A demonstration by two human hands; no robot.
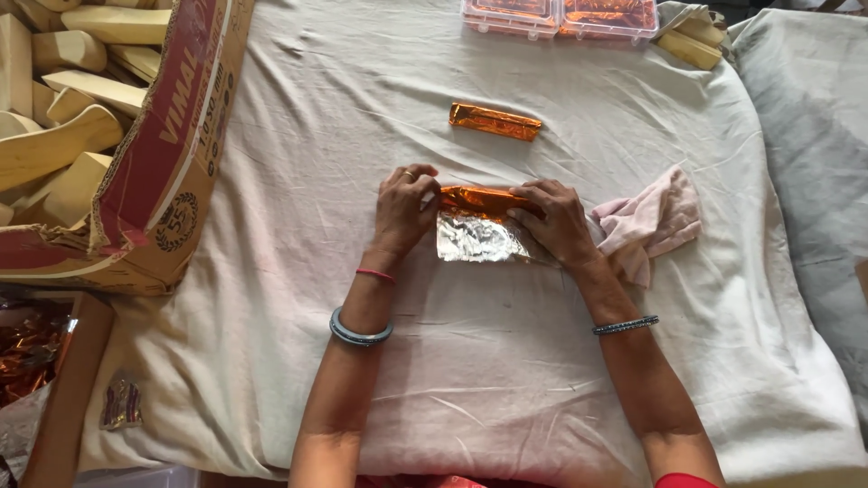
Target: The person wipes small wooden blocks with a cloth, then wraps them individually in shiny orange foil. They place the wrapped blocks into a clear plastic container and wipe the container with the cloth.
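Both hands press down on a foil sheet (479, 230) lying on the white cloth (506, 380) near the middle of the bed-like surface. The left hand (404, 210), a ring on 1 finger, grips the left end of the sheet where its orange side is rolled over, fingers curled onto the fold. The right hand (556, 220) lies flatter, fingers spread across the right end of the same orange roll, holding it against the cloth. Below the roll the sheet's silver side lies open and crinkled between the 2 wrists. Just beside the right hand, touching its outer edge, sits a crumpled pink rag (651, 224). Further up the cloth, well apart from the hands, lies 1 finished orange foil-wrapped bar (495, 121). At the top edge stand 2 clear plastic boxes (561, 15) with orange contents. At the left, a torn cardboard carton (158, 154) holds pale wooden blocks (63, 99).
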